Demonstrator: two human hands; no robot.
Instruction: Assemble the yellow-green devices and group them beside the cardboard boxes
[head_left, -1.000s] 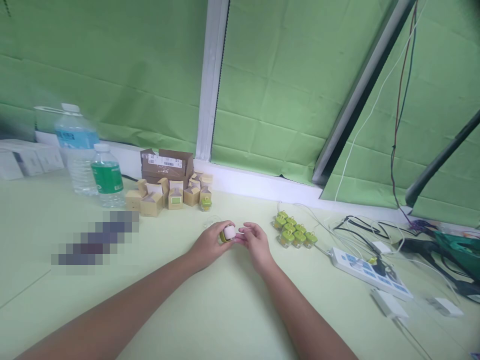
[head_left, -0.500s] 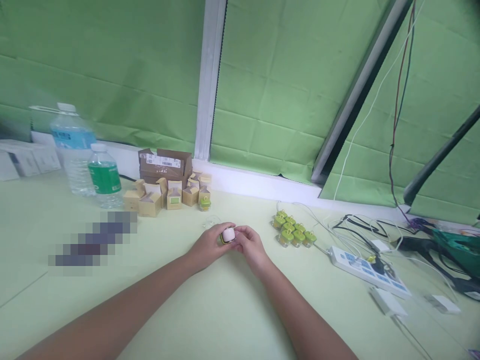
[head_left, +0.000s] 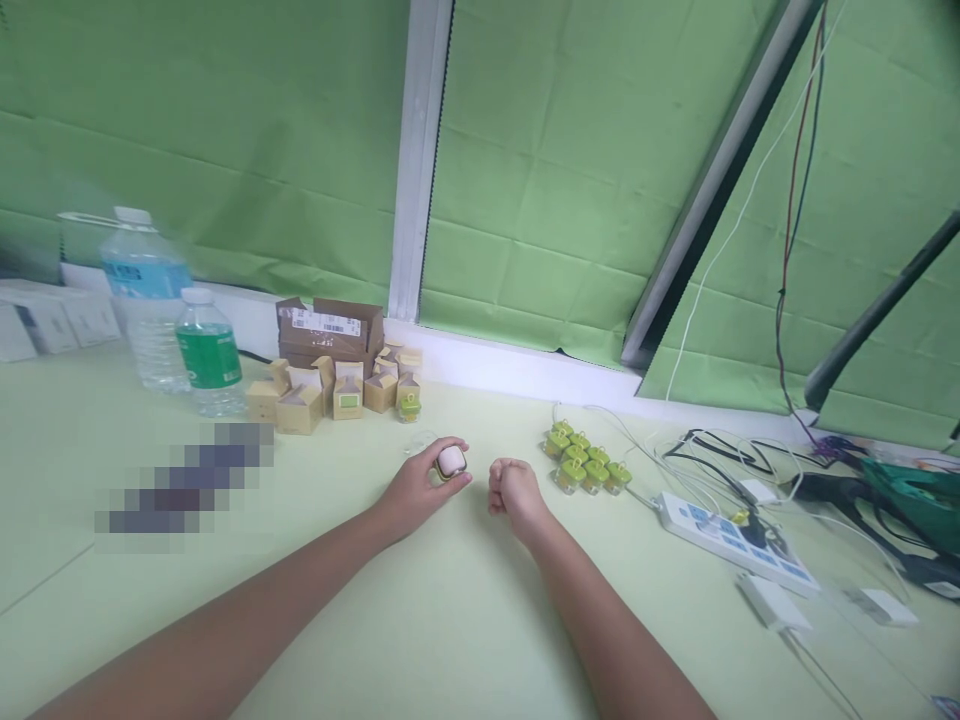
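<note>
My left hand (head_left: pixel 420 488) is closed round a small round gadget (head_left: pixel 451 460) with a whitish face and a yellow-green rim, held just above the pale green table (head_left: pixel 420 640). A short way to its right, my right hand (head_left: pixel 511 490) is curled into a loose fist and no longer touches the gadget. Whether anything lies inside that fist I cannot make out. A cluster of several yellow-green gadgets (head_left: pixel 586 462) of the same kind sits to the right of my right hand.
Several small tan cartons (head_left: pixel 337 388) and a brown box (head_left: pixel 328 326) stand behind the hands. Two water bottles (head_left: pixel 206 352) are at the back left. A white power strip (head_left: pixel 735 545), cables (head_left: pixel 712 450) and white adapters (head_left: pixel 772 605) lie at the right.
My right hand has let go of the gadget and pulled back to the right into a fist. The left hand has turned the gadget so its whitish face points up.
</note>
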